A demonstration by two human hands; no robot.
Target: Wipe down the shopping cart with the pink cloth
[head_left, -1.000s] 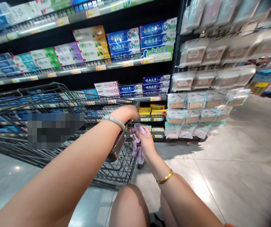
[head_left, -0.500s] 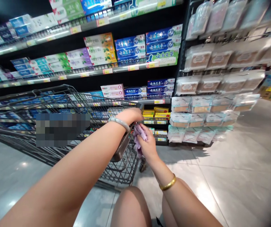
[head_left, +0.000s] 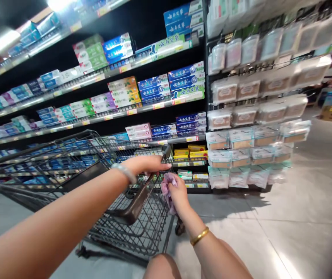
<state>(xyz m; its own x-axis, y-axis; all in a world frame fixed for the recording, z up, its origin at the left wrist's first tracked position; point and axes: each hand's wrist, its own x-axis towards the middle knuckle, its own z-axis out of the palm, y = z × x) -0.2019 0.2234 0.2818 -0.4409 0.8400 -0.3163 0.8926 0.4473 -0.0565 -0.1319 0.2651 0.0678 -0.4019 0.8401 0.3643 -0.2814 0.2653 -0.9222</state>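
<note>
My left hand [head_left: 150, 164], with a pale bangle at the wrist, is closed over the far part of the dark handle [head_left: 132, 211] of a shopping cart [head_left: 137, 232]. Its fingertips point right, and the palm side is hidden. Just below and to the right, my right hand [head_left: 179, 192] grips a crumpled purple cloth [head_left: 169, 190] beside the cart's end, a gold bangle on that wrist. I cannot tell whether the cloth touches the cart.
Shelves [head_left: 180, 101] of boxed toothpaste [head_left: 154, 88] run behind the cart. Hanging packets [head_left: 243, 91] fill a rack at the right. A cart wheel [head_left: 180, 228] stands on the grey tile floor [head_left: 299, 201], near my knees [head_left: 162, 267].
The view has tilted up, so shelves and cart sit lower in the picture. My left hand has shifted left along the handle and uncovered its far end. My right hand keeps the cloth.
</note>
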